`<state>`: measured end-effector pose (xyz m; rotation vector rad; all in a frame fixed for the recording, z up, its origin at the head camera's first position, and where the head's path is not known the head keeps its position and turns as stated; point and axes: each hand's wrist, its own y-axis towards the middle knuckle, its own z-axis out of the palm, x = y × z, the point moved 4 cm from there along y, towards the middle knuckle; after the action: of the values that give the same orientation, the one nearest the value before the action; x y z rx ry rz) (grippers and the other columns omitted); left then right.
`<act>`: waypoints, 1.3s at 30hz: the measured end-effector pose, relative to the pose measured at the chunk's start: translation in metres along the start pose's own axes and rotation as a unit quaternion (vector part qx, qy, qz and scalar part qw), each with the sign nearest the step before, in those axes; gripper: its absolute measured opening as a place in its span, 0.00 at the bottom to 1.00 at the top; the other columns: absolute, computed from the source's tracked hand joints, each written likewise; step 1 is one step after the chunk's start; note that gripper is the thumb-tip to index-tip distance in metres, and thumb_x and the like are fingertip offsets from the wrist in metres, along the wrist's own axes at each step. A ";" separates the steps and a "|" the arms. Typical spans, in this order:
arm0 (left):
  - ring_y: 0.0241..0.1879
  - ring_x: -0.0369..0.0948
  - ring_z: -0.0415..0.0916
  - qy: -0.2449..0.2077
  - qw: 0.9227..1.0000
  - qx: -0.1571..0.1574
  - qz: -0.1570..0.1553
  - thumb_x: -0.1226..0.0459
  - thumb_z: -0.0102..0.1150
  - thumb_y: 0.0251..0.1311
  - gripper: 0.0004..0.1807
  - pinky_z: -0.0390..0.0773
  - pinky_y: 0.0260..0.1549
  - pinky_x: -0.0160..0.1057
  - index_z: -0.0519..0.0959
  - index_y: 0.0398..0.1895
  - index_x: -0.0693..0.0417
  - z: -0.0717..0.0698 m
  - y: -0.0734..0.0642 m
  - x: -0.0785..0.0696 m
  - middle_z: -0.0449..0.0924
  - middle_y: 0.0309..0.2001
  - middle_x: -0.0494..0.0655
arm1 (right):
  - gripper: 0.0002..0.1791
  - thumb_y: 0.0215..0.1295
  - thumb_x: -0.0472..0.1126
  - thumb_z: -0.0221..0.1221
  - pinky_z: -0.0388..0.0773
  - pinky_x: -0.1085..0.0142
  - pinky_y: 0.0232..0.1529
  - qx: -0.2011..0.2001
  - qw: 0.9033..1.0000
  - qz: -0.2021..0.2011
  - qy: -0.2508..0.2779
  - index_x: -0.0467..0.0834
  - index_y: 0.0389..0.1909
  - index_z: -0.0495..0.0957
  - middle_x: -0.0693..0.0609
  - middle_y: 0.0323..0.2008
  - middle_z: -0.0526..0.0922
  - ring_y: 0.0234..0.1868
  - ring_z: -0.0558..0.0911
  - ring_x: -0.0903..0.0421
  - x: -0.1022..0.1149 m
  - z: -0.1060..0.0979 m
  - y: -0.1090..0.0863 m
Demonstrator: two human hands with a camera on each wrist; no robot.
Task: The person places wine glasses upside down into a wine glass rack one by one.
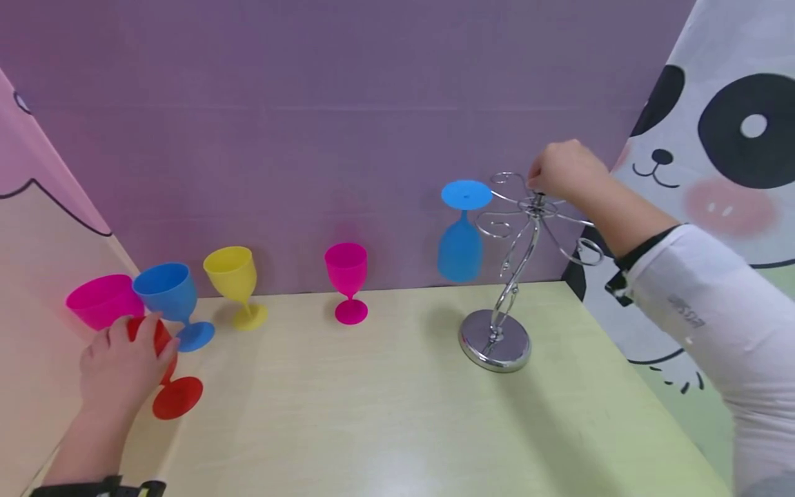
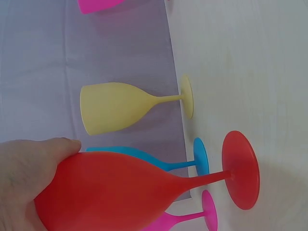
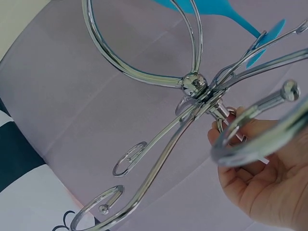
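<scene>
Red goblet [image 2: 110, 187] gripped, left fingers [image 1: 148, 330]; right fingers [image 1: 539, 174] pinch rack [image 1: 495, 339]; 1 inverted goblet [image 1: 460, 255]; 4 upright goblets [image 1: 237, 281]

Reads bright and even in the head view, apparently lit from above. Leaves a pale glare on the near part of the bench [image 1: 348, 428] and a soft-edged shadow stretching nearer from the round metal base [image 1: 481, 342]. Turns cooler and flatter in the left wrist view, shading the red cup [image 2: 115, 187] smoothly. Glints sharply on the chrome stand [image 3: 194, 85] in the right wrist view, but smears the nearest loop [image 3: 260, 151] out of focus.
</scene>
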<state>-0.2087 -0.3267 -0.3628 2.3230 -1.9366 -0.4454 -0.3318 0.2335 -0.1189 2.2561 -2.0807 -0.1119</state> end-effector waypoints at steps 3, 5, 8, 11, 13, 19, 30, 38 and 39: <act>0.54 0.76 0.53 0.004 1.000 0.002 0.001 0.59 0.65 0.55 0.42 0.64 0.48 0.75 0.55 0.67 0.66 -0.001 0.002 0.001 0.52 0.57 0.80 | 0.16 0.71 0.39 0.52 0.74 0.43 0.52 0.002 1.000 -0.004 0.008 0.34 0.52 0.79 0.35 0.48 0.80 0.50 0.74 0.38 -0.002 0.000 0.001; 0.54 0.76 0.53 0.006 1.000 0.006 0.003 0.59 0.66 0.55 0.42 0.64 0.48 0.75 0.55 0.68 0.66 -0.001 0.003 0.002 0.52 0.57 0.80 | 0.16 0.71 0.39 0.52 0.74 0.43 0.52 0.001 1.000 -0.009 0.018 0.33 0.51 0.79 0.34 0.48 0.80 0.50 0.74 0.38 -0.003 0.001 0.001; 0.54 0.76 0.53 0.003 1.000 0.012 0.006 0.59 0.66 0.55 0.43 0.64 0.47 0.75 0.55 0.68 0.67 -0.001 0.003 0.002 0.52 0.57 0.80 | 0.16 0.71 0.40 0.53 0.75 0.44 0.50 -0.001 0.999 -0.015 0.031 0.33 0.51 0.79 0.34 0.47 0.80 0.50 0.74 0.37 -0.005 0.001 0.001; 0.54 0.76 0.53 -0.004 1.000 0.018 0.006 0.58 0.66 0.55 0.43 0.64 0.47 0.75 0.55 0.68 0.67 0.000 0.003 0.002 0.52 0.56 0.80 | 0.16 0.71 0.41 0.53 0.75 0.45 0.48 -0.001 0.999 -0.018 0.039 0.33 0.50 0.79 0.34 0.46 0.81 0.48 0.74 0.38 -0.007 0.001 0.001; 0.54 0.76 0.53 -0.008 1.000 0.020 0.004 0.59 0.66 0.55 0.43 0.64 0.46 0.75 0.55 0.68 0.68 -0.001 0.003 0.002 0.53 0.56 0.80 | 0.17 0.71 0.41 0.54 0.75 0.46 0.48 0.002 0.999 -0.017 0.047 0.33 0.51 0.79 0.34 0.45 0.81 0.47 0.75 0.39 -0.007 0.001 0.001; 0.52 0.76 0.54 -0.005 1.000 0.016 0.005 0.58 0.66 0.55 0.41 0.67 0.43 0.74 0.57 0.66 0.68 -0.004 0.006 0.002 0.54 0.54 0.80 | 0.20 0.72 0.45 0.53 0.73 0.42 0.52 0.006 0.998 -0.008 0.070 0.34 0.55 0.76 0.32 0.52 0.76 0.51 0.74 0.37 -0.010 0.001 0.000; 0.51 0.76 0.56 0.003 1.000 0.000 0.009 0.57 0.67 0.55 0.40 0.69 0.41 0.73 0.58 0.64 0.69 -0.011 0.008 0.000 0.56 0.53 0.81 | 0.43 0.69 0.63 0.49 0.25 0.27 0.64 -0.008 0.994 0.003 0.112 0.41 0.75 0.50 0.30 0.69 0.59 0.70 0.52 0.26 -0.029 -0.006 -0.009; 0.55 0.75 0.54 -0.012 1.000 -0.008 0.003 0.57 0.67 0.55 0.43 0.66 0.47 0.75 0.57 0.67 0.67 -0.019 0.009 -0.011 0.53 0.57 0.79 | 0.48 0.68 0.65 0.47 0.40 0.27 0.65 -0.013 0.987 -0.041 0.157 0.52 0.77 0.31 0.36 0.76 0.33 0.73 0.39 0.28 -0.029 -0.016 -0.019; 0.55 0.75 0.54 -0.015 1.000 -0.011 0.004 0.57 0.67 0.55 0.43 0.65 0.48 0.75 0.57 0.67 0.66 -0.021 0.009 -0.013 0.53 0.58 0.79 | 0.48 0.69 0.65 0.47 0.38 0.27 0.64 -0.015 0.986 -0.048 0.159 0.53 0.77 0.30 0.38 0.76 0.31 0.74 0.37 0.29 -0.028 -0.016 -0.020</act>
<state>-0.2138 -0.3184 -0.3386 2.3072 -1.9451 -0.5015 -0.3123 0.2627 -0.1047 2.1865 -1.7975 0.1992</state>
